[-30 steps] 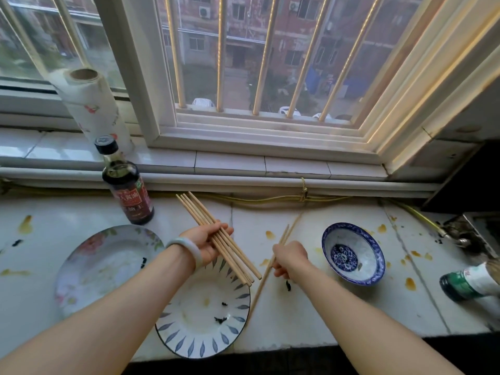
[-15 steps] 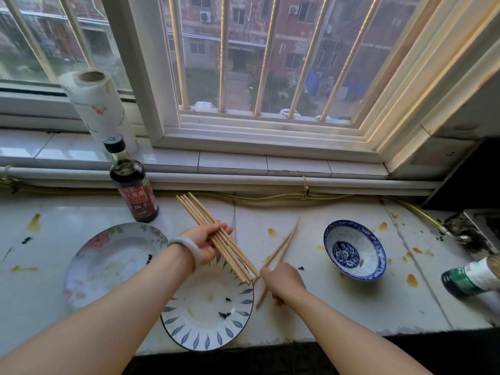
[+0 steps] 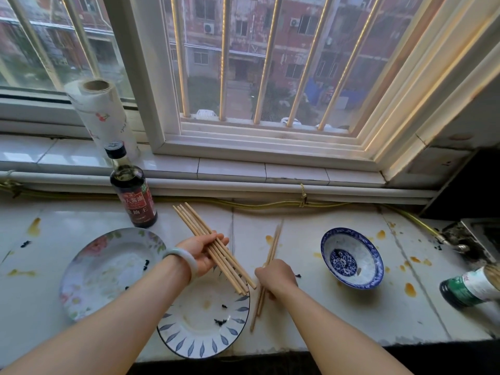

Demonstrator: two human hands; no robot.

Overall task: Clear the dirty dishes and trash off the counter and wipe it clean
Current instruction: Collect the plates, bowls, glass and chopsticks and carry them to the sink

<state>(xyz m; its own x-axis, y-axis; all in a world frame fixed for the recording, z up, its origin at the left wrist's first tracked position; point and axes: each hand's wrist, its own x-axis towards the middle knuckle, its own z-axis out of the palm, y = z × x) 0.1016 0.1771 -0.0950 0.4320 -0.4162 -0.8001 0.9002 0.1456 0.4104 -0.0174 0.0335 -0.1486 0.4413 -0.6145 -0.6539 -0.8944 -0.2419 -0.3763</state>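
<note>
The left hand (image 3: 201, 251) grips a bundle of chopsticks (image 3: 235, 274) whose near ends jut toward the right hand (image 3: 276, 277), narrowing the gap between the two. Under that gap lies the leaf-rimmed plate (image 3: 189, 318). Just left of the left hand sits the floral plate (image 3: 108, 272), and beyond it the soy bottle (image 3: 132, 190) stands upright, blocking the way to the back wall. Right of the right hand, which curls over a loose pair (image 3: 273, 244), a strip of stained counter (image 3: 305, 307) runs open to the blue bowl (image 3: 377, 266). Past the bowl more counter lies open up to the green bottle (image 3: 468, 290) on its side. Ahead of the right hand lie the loose pair and, along the wall, the yellow hose (image 3: 243, 203).
</note>
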